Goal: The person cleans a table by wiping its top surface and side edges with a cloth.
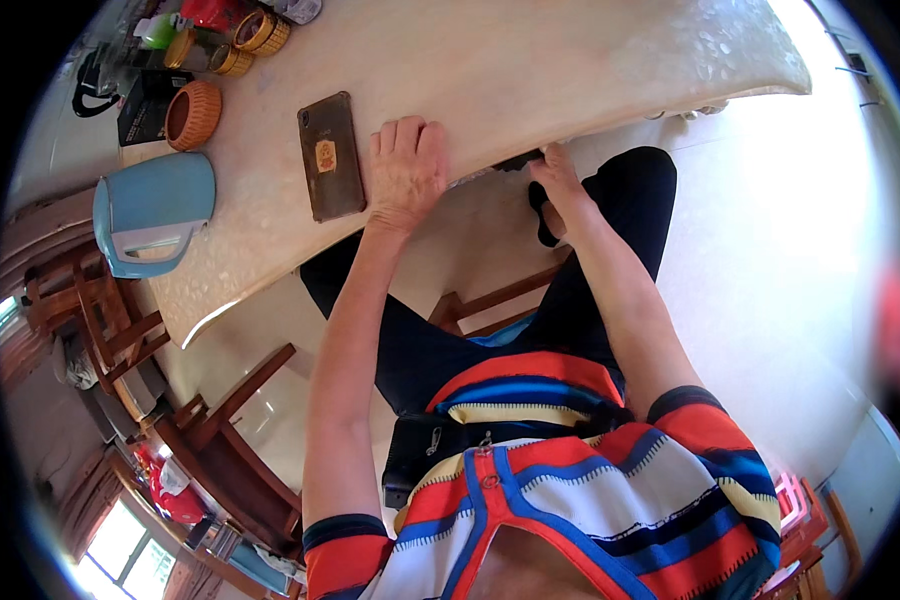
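Note:
My left hand [408, 166] rests on the covered tabletop [525, 67] with its fingers curled under; whether it holds anything is hidden. Just left of it, a dark smartphone [331, 157] with a sticker lies back side up. My right hand [556, 171] is at the table's front edge, beside a dark object [517, 160] that shows partly below the edge. Its fingers are partly hidden, so its grip on that object is unclear.
A blue pitcher [157, 195], an orange ribbed bowl [193, 115], a black box [148, 105] and several jars stand at the table's left. Wooden chairs [225, 450] are at the lower left. A wooden stool bar [506, 291] shows between my legs.

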### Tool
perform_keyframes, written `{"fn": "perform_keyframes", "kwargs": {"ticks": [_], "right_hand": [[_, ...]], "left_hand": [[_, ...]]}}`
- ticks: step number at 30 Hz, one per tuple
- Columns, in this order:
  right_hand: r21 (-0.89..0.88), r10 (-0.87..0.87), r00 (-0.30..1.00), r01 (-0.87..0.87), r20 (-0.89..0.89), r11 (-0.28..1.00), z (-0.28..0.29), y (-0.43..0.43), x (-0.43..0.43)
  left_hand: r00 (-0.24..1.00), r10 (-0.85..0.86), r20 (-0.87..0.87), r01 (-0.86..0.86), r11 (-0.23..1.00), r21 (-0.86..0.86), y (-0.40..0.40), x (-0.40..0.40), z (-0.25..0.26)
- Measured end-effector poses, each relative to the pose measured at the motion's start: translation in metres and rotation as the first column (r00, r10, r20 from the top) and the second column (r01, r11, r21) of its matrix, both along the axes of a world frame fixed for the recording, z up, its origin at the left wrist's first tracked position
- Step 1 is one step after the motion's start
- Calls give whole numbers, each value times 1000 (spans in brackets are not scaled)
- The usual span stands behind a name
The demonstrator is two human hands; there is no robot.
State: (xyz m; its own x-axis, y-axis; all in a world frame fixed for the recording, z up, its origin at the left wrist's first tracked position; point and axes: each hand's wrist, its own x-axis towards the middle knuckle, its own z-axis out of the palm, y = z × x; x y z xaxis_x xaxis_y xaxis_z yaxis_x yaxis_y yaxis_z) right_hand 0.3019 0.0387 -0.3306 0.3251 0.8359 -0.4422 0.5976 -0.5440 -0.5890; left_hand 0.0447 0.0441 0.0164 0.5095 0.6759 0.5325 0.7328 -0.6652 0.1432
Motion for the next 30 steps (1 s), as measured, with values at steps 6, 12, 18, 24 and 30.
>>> {"fn": "perform_keyframes", "kwargs": {"ticks": [6,12,18,24,30], "right_hand": [[-256,-419,54,719,-907,646,140,-1,-51],[-37,-317,125,887,-940,460,167,15,4],[-294,-545,86,767,-834,571,163,11,-30],[82,-391,269,898,-880,433,201,9,-25],[493,-355,617,782,-702,382,178,18,6]], "left_hand": [[993,93,-73,-100,991,-84,-12,-34,-5],[994,72,-83,-80,992,-99,-9,-24,0],[995,73,-62,-79,993,-93,-10,-23,-2],[994,84,-64,-89,992,-85,-9,-26,-5],[992,88,-87,-95,992,-84,-11,-27,-1]]}}
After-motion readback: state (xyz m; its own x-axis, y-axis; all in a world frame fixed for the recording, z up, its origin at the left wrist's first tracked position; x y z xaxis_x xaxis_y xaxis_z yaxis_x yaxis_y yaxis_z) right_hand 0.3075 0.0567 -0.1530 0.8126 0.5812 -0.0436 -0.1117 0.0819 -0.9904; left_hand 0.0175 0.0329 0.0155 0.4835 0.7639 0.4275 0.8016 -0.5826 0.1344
